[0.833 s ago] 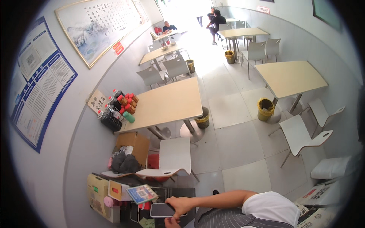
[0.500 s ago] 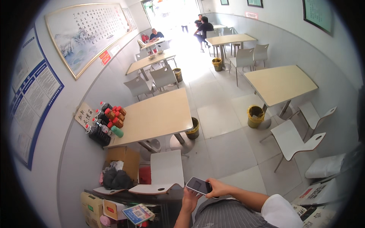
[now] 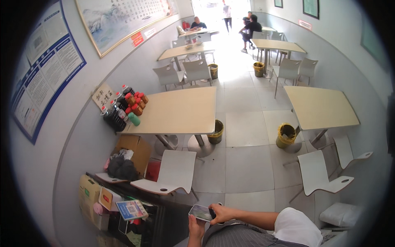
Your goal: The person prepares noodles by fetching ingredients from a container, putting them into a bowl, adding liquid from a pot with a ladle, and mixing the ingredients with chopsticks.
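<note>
A smartphone point(image 3: 200, 213) with a lit screen is at the lower middle, in front of my striped apron. My left hand point(image 3: 196, 227) supports it from the near left side, with the fingers closed round its edge. My right hand point(image 3: 222, 214) is bent over the phone's right end, thumb and fingers gripping there. A small dark piece shows beside the right fingertips; whether it belongs to the phone I cannot tell. Part of the left fingers is hidden behind the phone.
To the left, a dark counter holds a booklet point(image 3: 131, 210) and boxes. White chairs point(image 3: 175, 171) and a pale table point(image 3: 177, 111) with dark bottles and red-lidded jars stand ahead. Yellow-lined bins point(image 3: 285, 136) flank the tiled aisle point(image 3: 247, 127). Several people are at the far end.
My view has turned, so the room sits further right and the phone slightly lower left. The phone's screen has gone from dark to lit. A walking person shows more fully at the doorway.
</note>
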Tool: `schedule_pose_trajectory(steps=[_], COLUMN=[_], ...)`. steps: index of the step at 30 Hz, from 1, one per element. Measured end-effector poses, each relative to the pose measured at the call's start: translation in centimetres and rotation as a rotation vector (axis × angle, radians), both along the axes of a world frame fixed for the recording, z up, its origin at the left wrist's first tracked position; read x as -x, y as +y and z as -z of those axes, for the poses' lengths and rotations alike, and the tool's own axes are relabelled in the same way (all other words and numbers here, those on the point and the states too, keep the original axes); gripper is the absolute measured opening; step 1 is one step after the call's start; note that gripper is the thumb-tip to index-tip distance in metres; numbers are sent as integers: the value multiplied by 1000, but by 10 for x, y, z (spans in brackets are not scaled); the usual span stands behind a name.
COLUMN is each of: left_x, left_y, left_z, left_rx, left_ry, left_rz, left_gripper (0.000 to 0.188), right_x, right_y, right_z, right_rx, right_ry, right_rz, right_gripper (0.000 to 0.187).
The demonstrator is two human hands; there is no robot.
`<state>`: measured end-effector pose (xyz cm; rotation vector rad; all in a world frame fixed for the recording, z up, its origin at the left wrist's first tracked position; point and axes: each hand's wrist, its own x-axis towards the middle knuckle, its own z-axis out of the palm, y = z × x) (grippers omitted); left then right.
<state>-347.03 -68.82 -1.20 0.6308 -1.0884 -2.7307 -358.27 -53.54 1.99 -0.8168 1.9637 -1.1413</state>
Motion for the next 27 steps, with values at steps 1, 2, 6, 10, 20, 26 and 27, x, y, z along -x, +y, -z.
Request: schedule_pose_trajectory(steps=[1, 2, 6, 10, 20, 26, 27], left_x=[-13, -28, -79, -131, -330, -474, -495], left_y=[5, 9, 17, 1, -51, -65, -64], left_z=[-2, -3, -8, 11, 0, 50, 60], left_rx=[6, 11, 29, 0, 274, 531, 540], left_ry=[5, 4, -7, 46, -99, -661, -747], left_rz=[-57, -119, -353, -487, -801, -713, -686], left_gripper=[45, 45, 44, 40, 35, 27, 26], right_x=[-5, -16, -51, -88, -241, -298, -304], right_y=[-4, -8, -26, -53, -233, -342, -354], right_z=[6, 16, 14, 0, -37, -49, -46], right_rx=[8, 15, 20, 45, 235, 226, 246], right_ry=[7, 7, -34, 38, 471, 592, 619], right_rz=[-44, -92, -246, -335, -346, -149, -128], right_gripper=[77, 76, 77, 80, 79, 78, 78])
